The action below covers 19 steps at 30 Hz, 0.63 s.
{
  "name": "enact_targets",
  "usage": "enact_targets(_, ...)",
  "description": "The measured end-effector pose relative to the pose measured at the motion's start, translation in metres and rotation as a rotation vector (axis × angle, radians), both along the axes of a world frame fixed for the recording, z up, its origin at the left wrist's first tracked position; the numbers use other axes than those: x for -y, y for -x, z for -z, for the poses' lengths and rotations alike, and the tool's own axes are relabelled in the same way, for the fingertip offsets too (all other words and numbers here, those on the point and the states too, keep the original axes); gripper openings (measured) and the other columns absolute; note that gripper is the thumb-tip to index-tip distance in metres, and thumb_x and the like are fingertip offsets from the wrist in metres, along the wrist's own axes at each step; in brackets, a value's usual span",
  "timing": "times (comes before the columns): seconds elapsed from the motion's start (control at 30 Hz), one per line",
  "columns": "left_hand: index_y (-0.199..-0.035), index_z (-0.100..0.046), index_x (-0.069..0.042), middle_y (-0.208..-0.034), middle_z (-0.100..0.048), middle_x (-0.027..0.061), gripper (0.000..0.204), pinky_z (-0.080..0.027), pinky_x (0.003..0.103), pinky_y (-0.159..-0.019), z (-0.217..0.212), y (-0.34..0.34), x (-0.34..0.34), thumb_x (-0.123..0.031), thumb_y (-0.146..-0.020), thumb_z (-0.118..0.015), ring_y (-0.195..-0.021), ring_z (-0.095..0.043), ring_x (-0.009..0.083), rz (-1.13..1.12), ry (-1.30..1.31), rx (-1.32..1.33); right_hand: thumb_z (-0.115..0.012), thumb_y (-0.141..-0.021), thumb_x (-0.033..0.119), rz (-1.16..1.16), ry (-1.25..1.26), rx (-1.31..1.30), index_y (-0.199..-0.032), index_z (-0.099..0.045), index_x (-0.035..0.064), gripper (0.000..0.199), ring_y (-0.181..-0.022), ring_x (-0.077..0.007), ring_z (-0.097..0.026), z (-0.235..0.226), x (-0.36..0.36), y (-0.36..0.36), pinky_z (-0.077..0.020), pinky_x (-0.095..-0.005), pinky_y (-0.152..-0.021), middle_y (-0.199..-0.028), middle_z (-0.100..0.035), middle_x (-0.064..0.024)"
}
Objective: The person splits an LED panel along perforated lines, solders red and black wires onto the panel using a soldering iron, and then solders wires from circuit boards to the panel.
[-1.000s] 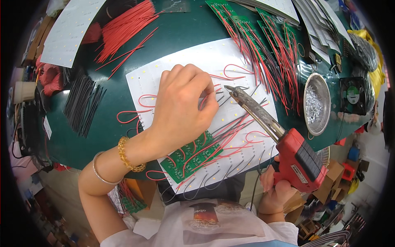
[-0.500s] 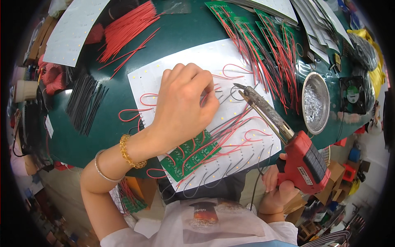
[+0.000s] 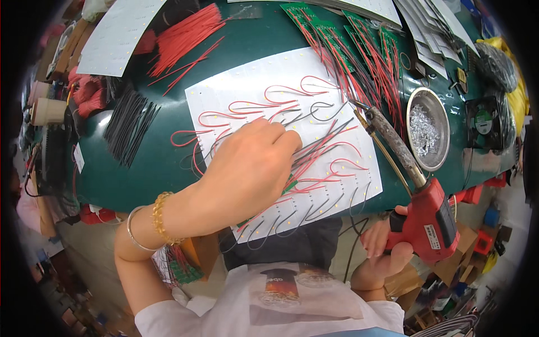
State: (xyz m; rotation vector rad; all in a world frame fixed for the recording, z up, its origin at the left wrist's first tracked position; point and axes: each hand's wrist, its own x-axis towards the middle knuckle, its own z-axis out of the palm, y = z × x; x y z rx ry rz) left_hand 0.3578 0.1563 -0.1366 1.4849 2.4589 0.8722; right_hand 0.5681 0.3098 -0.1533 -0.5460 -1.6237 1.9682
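Note:
My left hand [image 3: 255, 171] is closed low over a white board [image 3: 331, 73] dotted with small yellow squares. Its fingertips are hidden under the knuckles, beside a bundle of red and black wires [image 3: 323, 149]; whether they pinch any is hidden. Beneath the hand, only a sliver of a green circuit board [image 3: 289, 186] shows. Red wire loops [image 3: 281, 94] and black wires [image 3: 323, 112] stand along the white board. In my right hand [image 3: 382, 244] is a red soldering gun [image 3: 429, 222], its tip pointing up and left above the white board's right edge.
A metal dish of silvery bits [image 3: 425, 129] stands at the right, beside a small black fan [image 3: 483, 124]. Wired green circuit boards [image 3: 331, 36] lie at the back. Red wires [image 3: 188, 39] and black wires [image 3: 130, 126] lie in piles at the left. More white sheets [image 3: 115, 42] rest behind them.
My left hand has come down and nearer, covering most of the green circuit board and leaving the red loops in view. The soldering gun has shifted slightly right.

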Motion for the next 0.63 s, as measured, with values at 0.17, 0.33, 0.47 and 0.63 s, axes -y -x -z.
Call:
enact_targets(0.17, -0.088, -0.056, -0.001, -0.080, -0.057, 0.0125, 0.019, -0.045, 0.039, -0.070, -0.005, -0.009, -0.009, 0.000, -0.069, -0.060, -0.078, -0.055, 0.0311, -0.011, 0.203, 0.095, -0.055, -0.085, 0.052, -0.035, 0.016, -0.043, -0.122, -0.033, -0.0077, 0.074, -0.036, -0.0093, -0.038, 0.001, -0.001, -0.004, -0.0339, -0.0231, -0.037, -0.046, -0.039, 0.0019)
enact_targets(0.33, -0.086, -0.055, -0.001, -0.078, -0.056, 0.0128, 0.018, -0.044, 0.039, -0.072, -0.003, -0.017, -0.019, 0.002, -0.068, -0.058, -0.077, -0.054, 0.0324, 0.008, 0.245, 0.030, -0.055, -0.085, 0.052, -0.045, 0.035, -0.076, -0.122, -0.034, -0.0080, 0.073, -0.035, -0.0097, -0.038, 0.006, -0.006, -0.007, -0.0340, -0.0235, -0.037, -0.047, -0.039, 0.0016)
enact_targets(0.47, -0.083, -0.055, 0.000, -0.078, -0.055, 0.0130, 0.014, -0.043, 0.038, -0.071, 0.001, -0.011, -0.014, 0.003, -0.069, -0.057, -0.076, -0.053, 0.0312, -0.050, 0.089, 0.125, -0.053, -0.086, 0.051, -0.022, 0.037, -0.098, -0.124, -0.032, -0.0073, 0.073, -0.036, -0.0101, -0.038, 0.003, -0.007, -0.007, -0.0345, -0.0242, -0.038, -0.046, -0.038, 0.0017)
enact_targets(0.63, -0.087, -0.058, -0.004, -0.087, -0.061, 0.0138, 0.012, -0.044, 0.036, -0.076, -0.013, -0.008, -0.021, -0.003, -0.075, -0.061, -0.085, -0.057, 0.0234, -0.154, -0.044, 0.313, -0.053, -0.086, 0.053, 0.011, 0.071, -0.109, -0.125, -0.031, -0.0057, 0.074, -0.036, -0.0112, -0.038, -0.007, -0.008, 0.012, -0.0358, -0.0248, -0.039, -0.047, -0.038, 0.0009)
